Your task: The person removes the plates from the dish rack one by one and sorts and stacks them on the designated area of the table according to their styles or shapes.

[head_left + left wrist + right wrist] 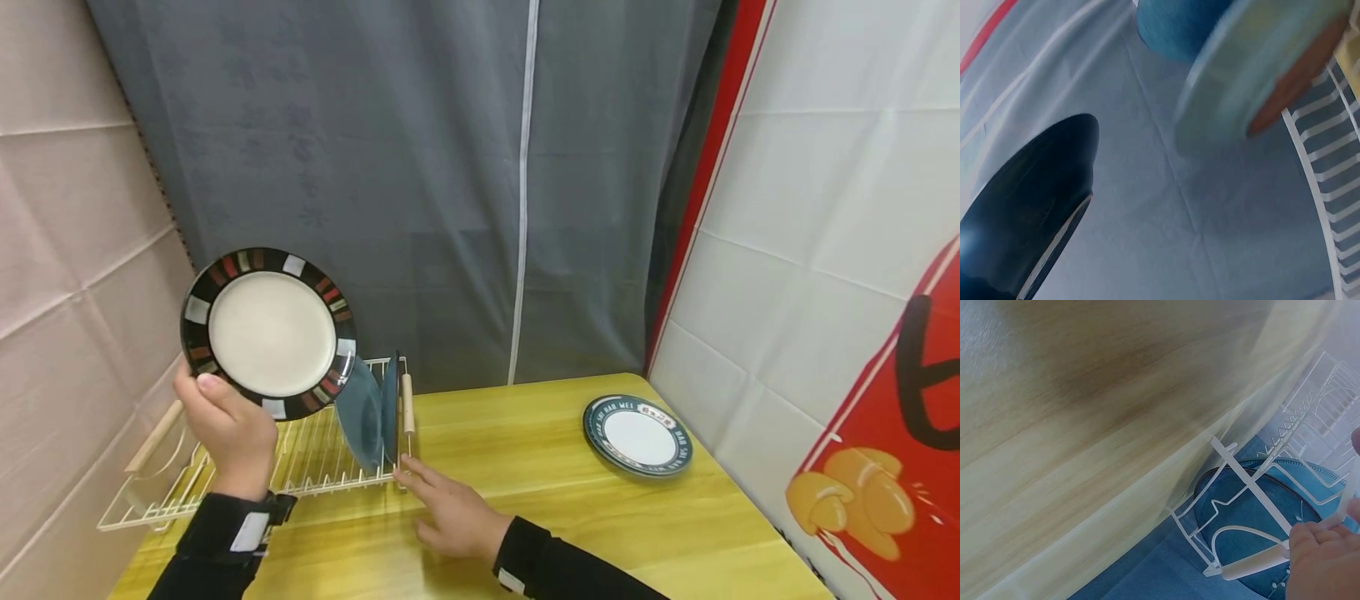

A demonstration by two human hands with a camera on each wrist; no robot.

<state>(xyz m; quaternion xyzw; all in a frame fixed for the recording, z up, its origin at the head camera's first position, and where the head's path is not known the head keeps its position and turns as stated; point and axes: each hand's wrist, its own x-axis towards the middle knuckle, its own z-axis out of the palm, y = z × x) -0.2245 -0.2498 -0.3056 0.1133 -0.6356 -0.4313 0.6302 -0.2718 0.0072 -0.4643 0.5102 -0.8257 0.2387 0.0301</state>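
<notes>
My left hand [232, 425] grips the lower left rim of a round plate [272, 333], which has a white centre and a black rim with coloured blocks. The plate is raised above a white wire dish rack [315, 475], its face toward the head camera. In the left wrist view, the plate's dark underside [1029, 206] shows at the left. At the rack's right end, two blue plates [360, 417] stand on edge in the slots. My right hand [461, 512] touches the rack's front right corner with extended fingers, beside a pale handle [1254, 562].
A stack of plates with dark green lettered rims [637, 435] lies at the right of the yellow wood-grain table [510, 442]. Behind the table hangs a grey curtain [420, 208]. Pale cloth walls [67, 333] border the left and right sides.
</notes>
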